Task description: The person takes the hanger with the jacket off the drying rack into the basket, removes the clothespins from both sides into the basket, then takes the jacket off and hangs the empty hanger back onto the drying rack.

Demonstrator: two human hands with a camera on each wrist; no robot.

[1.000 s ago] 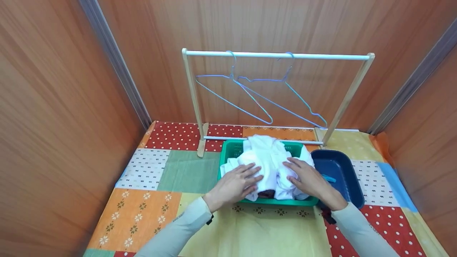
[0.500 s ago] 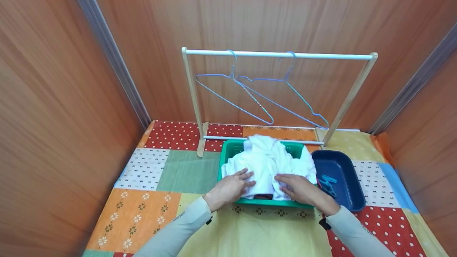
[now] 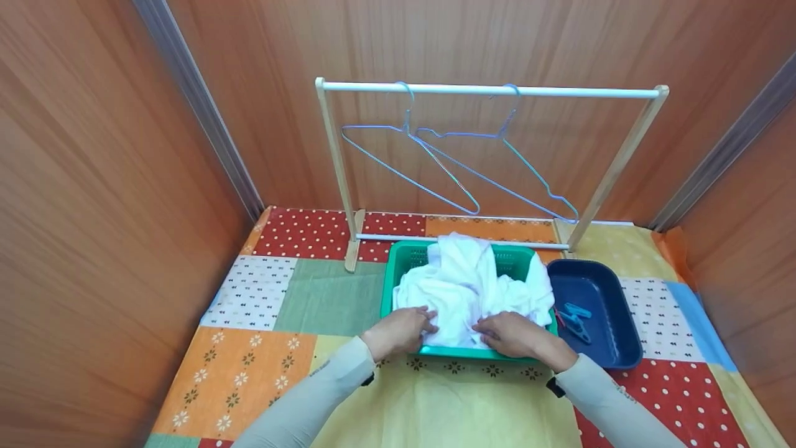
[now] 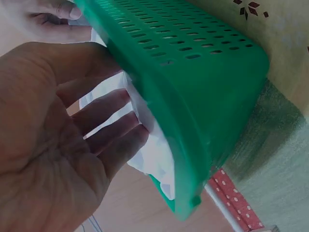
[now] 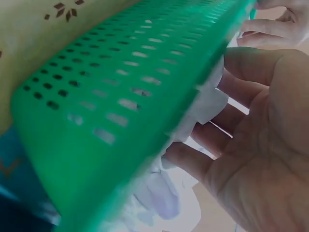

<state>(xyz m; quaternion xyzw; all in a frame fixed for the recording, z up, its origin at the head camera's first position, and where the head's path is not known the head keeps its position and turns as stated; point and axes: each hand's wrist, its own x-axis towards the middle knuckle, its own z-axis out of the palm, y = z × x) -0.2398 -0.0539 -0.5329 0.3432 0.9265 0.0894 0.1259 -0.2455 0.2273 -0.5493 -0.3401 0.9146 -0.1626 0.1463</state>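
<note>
A green perforated plastic basket (image 3: 388, 292) holds a crumpled heap of white cloth (image 3: 460, 280); its kind does not show. My left hand (image 3: 401, 330) lies on the front left of the cloth. In the left wrist view its slightly bent fingers (image 4: 111, 111) touch the cloth just inside the basket rim. My right hand (image 3: 513, 336) rests on the cloth at the front right. Seen from the right wrist, its fingers (image 5: 210, 137) are spread and gently bent against the cloth. The tips of both thumbs are partly hidden by the basket's rim.
Behind the basket stands a wooden rack with a white bar (image 3: 460, 89), where two wire hangers (image 3: 444, 168) (image 3: 535, 171) hang. A dark blue tray (image 3: 606, 311) with blue clothespins (image 3: 575, 320) sits against the basket's right. A patchwork cloth (image 3: 339, 298) covers the surface; wood panels surround it.
Both hands have moved toward the basket's front edge, drawing nearer each other. The white cloth now covers the dark red patch at the front. More clothespins show in the tray.
</note>
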